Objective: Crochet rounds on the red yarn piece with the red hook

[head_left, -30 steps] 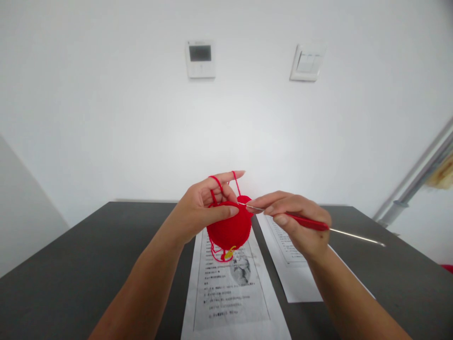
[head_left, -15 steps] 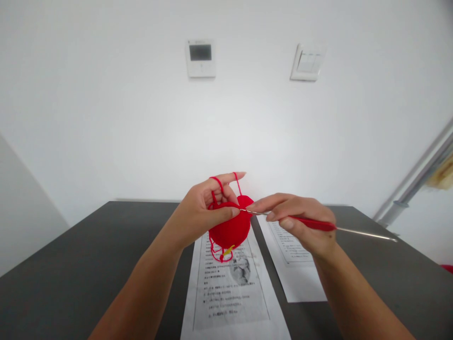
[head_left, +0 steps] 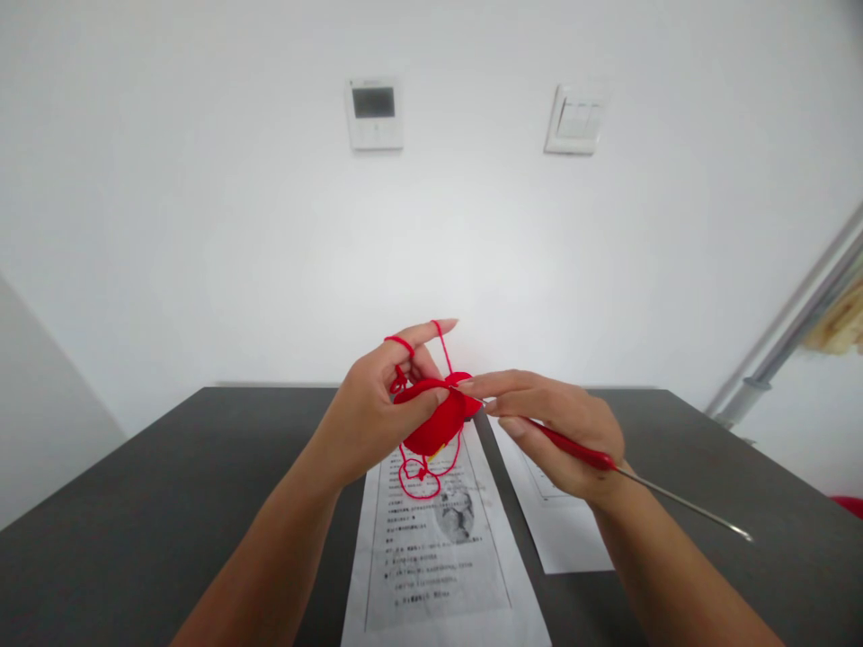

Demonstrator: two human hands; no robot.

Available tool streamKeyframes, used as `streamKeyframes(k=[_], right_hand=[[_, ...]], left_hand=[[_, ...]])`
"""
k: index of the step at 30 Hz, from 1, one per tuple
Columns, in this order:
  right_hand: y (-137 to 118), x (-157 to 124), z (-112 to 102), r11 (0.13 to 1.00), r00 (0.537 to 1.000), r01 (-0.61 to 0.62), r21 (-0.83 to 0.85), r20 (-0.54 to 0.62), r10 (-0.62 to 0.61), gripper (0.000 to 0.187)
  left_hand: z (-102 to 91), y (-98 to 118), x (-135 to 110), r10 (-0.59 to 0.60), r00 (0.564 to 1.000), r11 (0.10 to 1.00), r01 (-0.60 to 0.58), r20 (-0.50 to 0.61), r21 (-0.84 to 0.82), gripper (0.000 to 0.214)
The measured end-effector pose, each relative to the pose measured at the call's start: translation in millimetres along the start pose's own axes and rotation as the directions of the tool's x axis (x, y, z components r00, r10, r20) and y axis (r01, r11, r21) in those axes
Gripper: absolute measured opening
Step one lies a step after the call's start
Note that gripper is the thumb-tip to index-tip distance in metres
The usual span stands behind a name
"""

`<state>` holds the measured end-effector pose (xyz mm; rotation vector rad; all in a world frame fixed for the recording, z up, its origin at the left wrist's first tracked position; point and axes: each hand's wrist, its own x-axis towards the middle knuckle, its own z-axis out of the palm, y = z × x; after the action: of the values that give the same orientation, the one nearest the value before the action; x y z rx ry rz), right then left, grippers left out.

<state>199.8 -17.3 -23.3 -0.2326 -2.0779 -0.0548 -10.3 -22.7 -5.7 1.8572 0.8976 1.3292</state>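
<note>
Our left fingers (head_left: 422,404) pinch the red piece (head_left: 438,429), already a full round; right fingers (head_left: 505,385) clasp the hook (head_left: 573,447) at its rim.

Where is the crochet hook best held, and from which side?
Grip the crochet hook on its red handle, from above on the right, as the right hand does; its thin metal tip is at the red crochet piece in the left hand.

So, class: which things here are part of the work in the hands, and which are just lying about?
In use:
- left hand holding red crochet piece
- red yarn looped over its fingers
- right hand gripping crochet hook

Lying about:
- printed sheet, second sheet
- table
- wall panel, light switch, metal pole
</note>
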Motion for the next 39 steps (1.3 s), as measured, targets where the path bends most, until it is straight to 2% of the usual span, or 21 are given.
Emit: streamKeyframes(k=[9,13,20,22,25,29,32,39], right_hand=[[4.3,-1.1,16.3,0.97,0.987,0.163,-0.182,0.018,-0.162,0.019],[2.7,-2.1,22.0,0.955,0.986,0.16,-0.249,-0.015,-0.169,0.023],[4.3,-7.9,29.1,0.953,0.985,0.146,-0.267,-0.053,-0.166,0.023],[4.5,-8.1,30.0,0.96,0.991,0.09,-0.266,-0.072,-0.113,0.021],[4.6,-6.7,30.6,0.973,0.994,0.032,-0.23,-0.098,-0.055,0.019],[5.8,-3.4,29.1,0.958,0.985,0.11,-0.264,-0.099,-0.14,0.017],[7.3,-1.5,27.0,0.948,0.976,0.154,-0.277,-0.105,-0.19,0.016],[10.8,-1.2,22.9,0.946,0.972,0.194,-0.259,-0.083,-0.221,0.016]], left_hand=[[-0.1,6.1,-1.4,0.165,0.983,0.935,-0.132,-0.076,0.328,0.052],[0.3,8.2,-1.2,0.233,0.969,0.893,-0.18,-0.082,0.411,0.05],[4.0,8.0,-2.6,0.299,0.953,0.847,-0.246,-0.039,0.471,0.049],[6.2,8.6,-3.7,0.292,0.956,0.85,-0.255,-0.011,0.46,0.048],[8.5,9.4,-4.1,0.224,0.974,0.884,-0.198,-0.013,0.424,0.045],[9.5,7.8,-2.4,0.108,0.994,0.953,-0.094,-0.034,0.288,0.036],[9.8,5.6,-1.1,0.037,0.999,0.992,-0.032,-0.036,0.126,0.043],[11.0,3.6,3.9,-0.082,0.996,0.982,0.076,-0.031,-0.174,0.052]])
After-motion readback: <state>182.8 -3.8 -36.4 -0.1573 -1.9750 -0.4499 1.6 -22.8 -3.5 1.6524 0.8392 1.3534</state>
